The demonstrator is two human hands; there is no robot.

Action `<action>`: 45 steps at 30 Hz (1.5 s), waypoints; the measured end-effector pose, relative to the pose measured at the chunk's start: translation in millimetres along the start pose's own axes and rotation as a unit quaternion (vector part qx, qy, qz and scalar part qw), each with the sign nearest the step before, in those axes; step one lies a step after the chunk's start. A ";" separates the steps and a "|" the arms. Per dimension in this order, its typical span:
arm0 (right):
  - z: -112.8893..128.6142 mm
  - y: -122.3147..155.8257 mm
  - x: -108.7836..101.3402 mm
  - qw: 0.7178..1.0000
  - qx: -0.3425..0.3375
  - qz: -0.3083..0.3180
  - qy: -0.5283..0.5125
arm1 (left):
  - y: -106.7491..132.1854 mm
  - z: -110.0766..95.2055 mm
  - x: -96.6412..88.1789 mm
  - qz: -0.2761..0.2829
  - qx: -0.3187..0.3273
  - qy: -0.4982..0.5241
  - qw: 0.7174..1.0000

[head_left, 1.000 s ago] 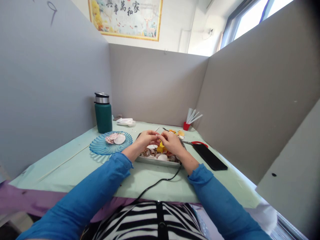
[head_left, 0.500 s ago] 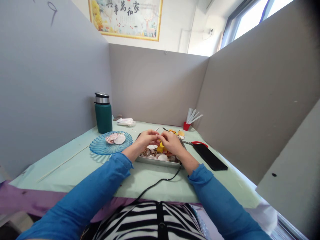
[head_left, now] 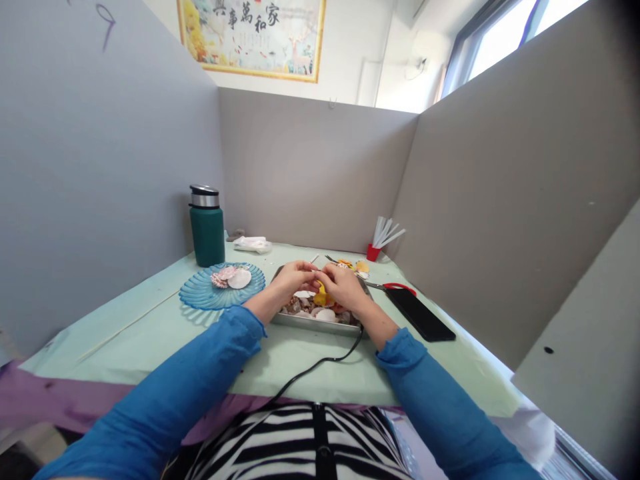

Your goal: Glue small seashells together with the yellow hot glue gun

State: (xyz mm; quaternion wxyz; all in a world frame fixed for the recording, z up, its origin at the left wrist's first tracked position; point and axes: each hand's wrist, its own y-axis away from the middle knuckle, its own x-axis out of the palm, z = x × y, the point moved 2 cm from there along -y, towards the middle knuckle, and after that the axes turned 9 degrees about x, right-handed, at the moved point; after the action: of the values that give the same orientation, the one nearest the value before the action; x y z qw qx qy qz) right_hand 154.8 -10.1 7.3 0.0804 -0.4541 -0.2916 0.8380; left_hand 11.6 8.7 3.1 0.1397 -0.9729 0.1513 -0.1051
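Observation:
My left hand point(head_left: 293, 277) and my right hand point(head_left: 343, 283) meet fingertip to fingertip above a metal tray point(head_left: 310, 322) that holds several shells and a yellow piece point(head_left: 321, 297). Both hands are closed in a pinch around something small between them; what it is I cannot make out. A black cable point(head_left: 320, 363) runs from under my right wrist down toward my body. To the left of the tray a blue glass plate point(head_left: 200, 297) carries a few pale shells point(head_left: 234, 276).
A green flask point(head_left: 207, 227) stands at the back left beside a white wad point(head_left: 253, 244). At the right lie a black phone point(head_left: 419, 313) and red-handled scissors point(head_left: 397, 287); a red cup point(head_left: 373, 252) with white sticks stands behind. Grey partitions enclose three sides.

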 end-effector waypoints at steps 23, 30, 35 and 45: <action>1.1 0.4 0.0 1.000 0.009 0.010 0.010 | 4.0 -4.4 2.9 -0.015 -0.022 -0.043 0.999; 0.7 0.2 0.5 1.000 0.009 0.015 0.018 | 4.8 -6.0 3.3 -0.014 -0.027 -0.071 0.997; -0.5 0.2 2.0 1.000 0.008 0.017 0.023 | 4.6 -5.9 3.1 -0.010 -0.026 -0.074 0.997; -1.5 -0.8 3.9 0.999 0.002 0.033 0.031 | 1.4 -1.6 2.3 -0.005 -0.017 -0.112 0.994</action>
State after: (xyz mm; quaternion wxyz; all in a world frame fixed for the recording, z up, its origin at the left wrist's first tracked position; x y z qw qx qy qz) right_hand 153.7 -7.3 4.4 0.0624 -0.4894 -0.2723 0.8261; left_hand 12.9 6.3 4.5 0.1387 -0.9816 0.1313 0.0062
